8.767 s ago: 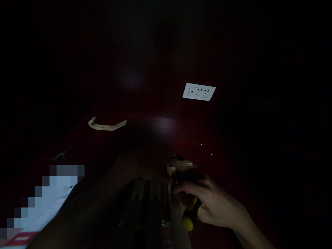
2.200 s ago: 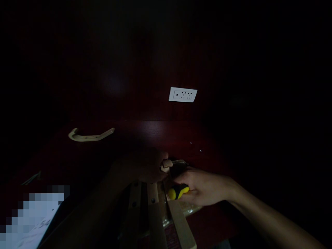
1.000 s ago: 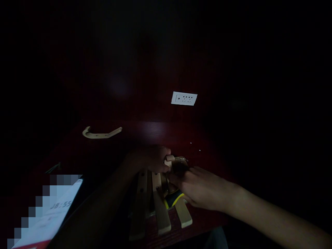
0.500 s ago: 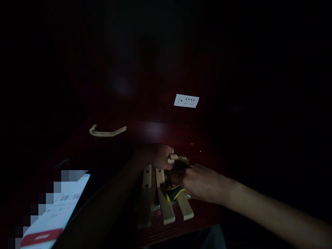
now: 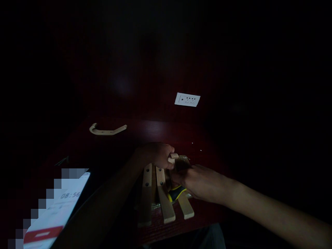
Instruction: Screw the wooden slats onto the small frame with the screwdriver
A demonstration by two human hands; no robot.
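Observation:
Three pale wooden strips lie side by side near the table's front edge: a left strip [image 5: 145,207], a middle strip [image 5: 166,205] and a right strip [image 5: 186,206]. Dark round holes or screw heads show in the left and middle ones. My left hand [image 5: 161,155] is closed at the far, upturned end of the right strip [image 5: 173,159], thumb and fingers pressing on it. My right hand [image 5: 198,180] is wrapped round a screwdriver with a black and yellow handle [image 5: 177,193], which slants over the right strip. The screwdriver's tip is hidden in shadow.
A loose curved wooden hook [image 5: 109,131] rests at the table's back left. Two tiny white bits [image 5: 201,150] lie right of my hands. A lit phone screen [image 5: 55,204] is at lower left. A white wall socket [image 5: 187,99] is at the back; the surroundings are very dark.
The screwdriver's handle has turned and shifted slightly in my right hand. My left hand stays at the strip's far end. The view has moved a little.

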